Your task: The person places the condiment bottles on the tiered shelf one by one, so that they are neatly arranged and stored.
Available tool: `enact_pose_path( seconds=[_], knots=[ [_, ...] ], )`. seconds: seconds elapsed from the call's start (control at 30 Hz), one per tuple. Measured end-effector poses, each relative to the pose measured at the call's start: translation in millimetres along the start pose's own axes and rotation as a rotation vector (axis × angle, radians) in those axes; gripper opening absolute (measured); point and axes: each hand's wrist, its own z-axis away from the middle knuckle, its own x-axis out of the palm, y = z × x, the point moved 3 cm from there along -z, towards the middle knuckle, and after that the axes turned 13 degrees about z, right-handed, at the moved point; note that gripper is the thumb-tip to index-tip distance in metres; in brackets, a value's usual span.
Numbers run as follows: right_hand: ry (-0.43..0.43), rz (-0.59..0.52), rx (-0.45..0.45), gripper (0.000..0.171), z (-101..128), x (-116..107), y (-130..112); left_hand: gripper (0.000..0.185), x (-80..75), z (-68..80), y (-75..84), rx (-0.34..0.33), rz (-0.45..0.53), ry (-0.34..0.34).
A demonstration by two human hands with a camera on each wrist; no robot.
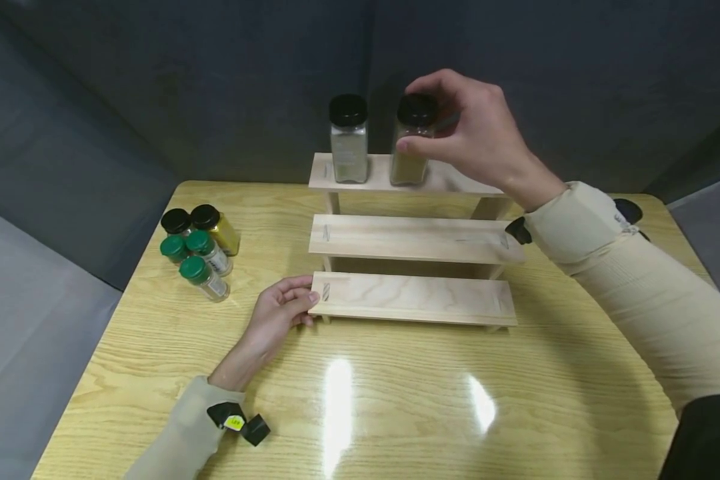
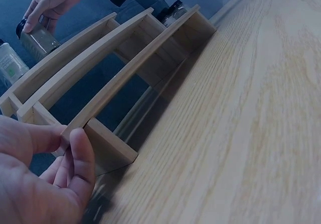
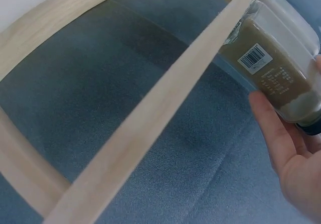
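Note:
A three-tier wooden spice rack (image 1: 417,239) stands on the table. My right hand (image 1: 477,130) grips a spice jar (image 1: 409,163) with a black lid and brown powder, upright at the top tier; in the right wrist view the jar (image 3: 273,66) shows a barcode label. To its left on that tier stands another black-lidded jar (image 1: 349,150) with pale contents. At the rack's lower left end, my left hand (image 1: 279,310) pinches the end of the bottom tier between thumb and fingers, as the left wrist view shows with the hand (image 2: 45,169) close up.
On the table's left side stands a cluster of jars: a yellow one (image 1: 225,237) with a black lid, another black-lidded jar (image 1: 177,221) and several small green-capped ones (image 1: 207,280). A dark curtain (image 1: 246,87) hangs behind the table (image 1: 396,400).

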Motion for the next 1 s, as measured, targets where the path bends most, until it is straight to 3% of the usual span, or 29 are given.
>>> enact_pose_path(
  seconds=[0.33,0.9,1.0],
  knots=[
    [0.008,0.023,-0.039,0.058,1.5,2.2,-0.9,0.042,0.7,0.0,0.2,-0.011,0.009,0.017],
    [-0.016,-0.055,0.013,0.064,7.7,4.4,5.8,0.041,-0.5,-2.4,-2.0,-0.016,0.024,0.022],
    [0.010,-0.083,0.038,0.063,15.6,-0.6,11.3,0.041,0.1,-3.7,-2.2,-0.021,0.024,0.015]
  ],
)
